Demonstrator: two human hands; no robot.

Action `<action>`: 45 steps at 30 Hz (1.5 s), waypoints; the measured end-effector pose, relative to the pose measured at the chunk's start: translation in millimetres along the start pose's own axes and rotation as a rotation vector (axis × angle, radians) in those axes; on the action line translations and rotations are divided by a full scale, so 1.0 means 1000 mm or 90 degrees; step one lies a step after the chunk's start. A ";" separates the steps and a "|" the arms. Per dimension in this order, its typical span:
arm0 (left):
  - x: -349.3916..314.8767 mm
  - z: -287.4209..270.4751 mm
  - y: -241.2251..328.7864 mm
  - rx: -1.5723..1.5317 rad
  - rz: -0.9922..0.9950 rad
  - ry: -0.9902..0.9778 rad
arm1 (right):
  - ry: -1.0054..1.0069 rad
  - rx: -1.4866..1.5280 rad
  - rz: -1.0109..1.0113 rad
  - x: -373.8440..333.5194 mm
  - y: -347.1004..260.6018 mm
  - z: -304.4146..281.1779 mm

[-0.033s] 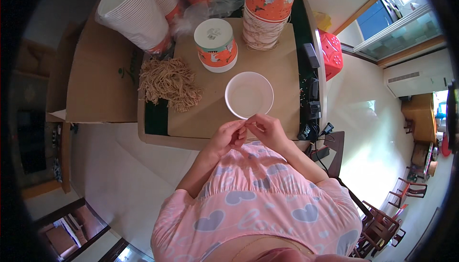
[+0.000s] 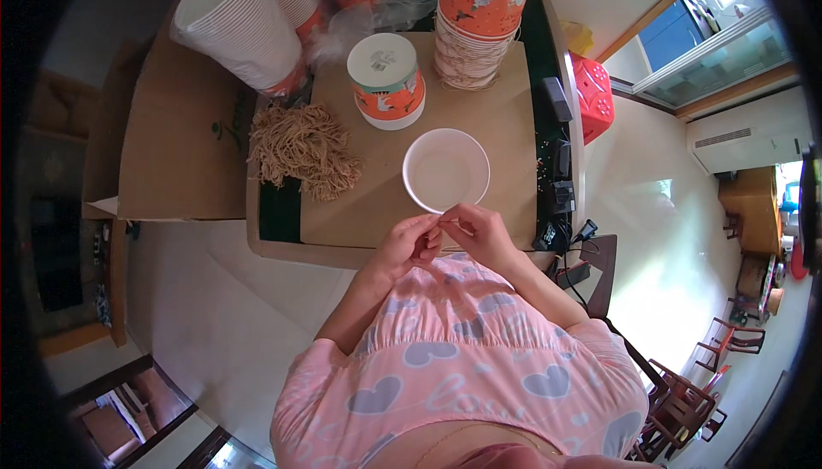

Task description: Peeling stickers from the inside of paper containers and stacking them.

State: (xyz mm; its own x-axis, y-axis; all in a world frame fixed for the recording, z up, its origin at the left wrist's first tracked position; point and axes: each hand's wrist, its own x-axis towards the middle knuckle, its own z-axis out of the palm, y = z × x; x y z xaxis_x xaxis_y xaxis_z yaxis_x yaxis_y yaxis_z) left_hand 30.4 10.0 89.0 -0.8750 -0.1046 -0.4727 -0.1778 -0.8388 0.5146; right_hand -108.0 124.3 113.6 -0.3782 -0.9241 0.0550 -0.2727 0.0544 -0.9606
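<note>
My left hand (image 2: 413, 238) and my right hand (image 2: 478, 233) meet at the near rim of an open white paper tub (image 2: 446, 171). Thumb and forefinger of each hand pinch a thin piece of string (image 2: 450, 221), of which only a short bit shows between the fingertips. The tub stands upright and looks empty inside. Left of it lies a tangled heap of tan string (image 2: 306, 150). Beyond it, an orange and green paper tub (image 2: 387, 83) rests upside down. A nested stack of tubs (image 2: 469, 51), with string around the rims, rises at the far right.
A cardboard sheet (image 2: 505, 126) covers much of the table. Tall stacks of white tubs (image 2: 235, 28) in plastic lean at the far left, beside a cardboard box (image 2: 184, 126). Black adapters and cables (image 2: 561, 161) line the right edge. A red stool (image 2: 591, 99) stands past it.
</note>
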 end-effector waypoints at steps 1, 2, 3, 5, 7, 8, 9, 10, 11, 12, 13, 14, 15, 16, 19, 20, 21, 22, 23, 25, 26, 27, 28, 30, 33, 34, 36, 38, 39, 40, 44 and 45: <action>0.000 0.001 0.001 0.015 0.003 0.006 | 0.003 0.004 0.018 0.000 0.001 -0.001; -0.001 0.003 0.002 0.030 0.007 0.013 | 0.004 0.004 0.018 0.000 0.002 -0.001; -0.001 0.006 0.003 0.031 0.007 0.012 | 0.002 0.008 0.037 -0.001 0.003 -0.001; -0.002 0.011 0.005 0.055 0.023 0.071 | -0.001 0.012 0.055 0.000 0.003 -0.001; -0.002 0.008 0.004 0.064 0.024 0.066 | 0.009 0.016 0.061 0.000 0.003 0.000; -0.002 0.007 0.004 0.073 0.024 0.062 | 0.009 0.017 0.061 0.001 0.004 -0.001; -0.002 0.007 0.004 0.072 0.024 0.062 | -0.009 -0.005 0.074 0.001 0.007 -0.003; -0.002 0.007 0.004 0.077 0.027 0.063 | -0.027 -0.027 0.088 0.001 0.008 -0.003; -0.002 0.007 0.004 0.081 0.030 0.064 | -0.028 -0.027 0.088 0.001 0.007 -0.003; -0.002 0.007 0.004 0.081 0.030 0.064 | -0.025 -0.025 0.093 0.001 0.005 -0.004; -0.001 0.007 0.003 0.091 0.032 0.072 | -0.021 -0.023 0.097 0.002 0.003 -0.005; -0.001 0.007 0.003 0.101 0.035 0.081 | -0.022 -0.024 0.097 0.002 0.002 -0.005; -0.001 0.007 0.004 0.101 0.035 0.081 | -0.010 -0.013 0.079 0.002 0.001 -0.005; -0.003 0.009 0.005 0.082 0.022 0.102 | 0.003 -0.002 0.060 0.002 0.000 -0.004; -0.001 0.004 0.003 0.075 0.015 0.089 | 0.021 0.013 0.037 0.002 0.000 -0.002; 0.000 0.003 0.002 0.087 0.021 0.055 | 0.021 0.013 0.037 0.002 0.000 -0.003; 0.000 0.003 0.001 0.087 0.020 0.054 | 0.013 0.002 0.049 0.002 0.002 -0.004; 0.001 0.004 0.001 0.093 0.032 0.066 | 0.005 -0.010 0.060 0.001 0.003 -0.004; 0.001 0.004 0.000 0.100 0.044 0.078 | 0.005 -0.010 0.060 0.002 0.002 -0.005; 0.000 0.004 0.001 0.099 0.045 0.083 | -0.014 -0.017 0.093 0.003 -0.001 -0.007; 0.000 0.003 0.002 0.097 0.045 0.089 | -0.014 -0.017 0.093 0.003 0.000 -0.006; 0.000 0.003 0.002 0.097 0.045 0.089 | -0.015 0.003 0.108 0.002 0.002 -0.006; 0.001 0.002 0.002 0.097 0.048 0.082 | -0.016 0.022 0.122 0.002 0.003 -0.005; 0.001 0.001 0.001 0.096 0.051 0.076 | -0.010 0.045 0.121 0.001 0.009 -0.002; 0.002 0.002 0.001 0.122 0.055 0.076 | -0.015 0.066 0.141 0.002 0.011 -0.004; 0.002 0.003 0.002 0.128 0.060 0.079 | -0.026 0.065 0.161 0.002 0.011 -0.005; 0.004 0.006 0.002 0.135 0.064 0.083 | -0.016 0.094 0.157 0.001 0.022 -0.001; 0.005 0.009 0.000 0.145 0.091 0.094 | -0.007 0.124 0.151 0.000 0.029 -0.002; 0.006 0.009 0.001 0.145 0.089 0.095 | -0.006 0.111 0.157 0.001 0.024 -0.004; 0.007 0.011 0.002 0.146 0.075 0.112 | -0.004 0.097 0.162 0.001 0.022 -0.006; 0.008 0.008 0.007 0.155 -0.017 0.104 | 0.016 0.100 0.146 0.000 0.027 -0.008; 0.010 0.007 0.006 0.156 -0.017 0.104 | 0.012 0.112 0.154 0.000 0.022 -0.009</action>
State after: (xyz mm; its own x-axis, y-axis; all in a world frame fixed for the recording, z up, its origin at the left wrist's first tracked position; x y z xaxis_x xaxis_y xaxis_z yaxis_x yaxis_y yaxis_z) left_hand 17.6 8.0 92.7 -0.7878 -0.1853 -0.5874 -0.3206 -0.6908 0.6481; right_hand -121.9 128.3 94.5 -0.4300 -0.8853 -0.1773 -0.0162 0.2039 -0.9789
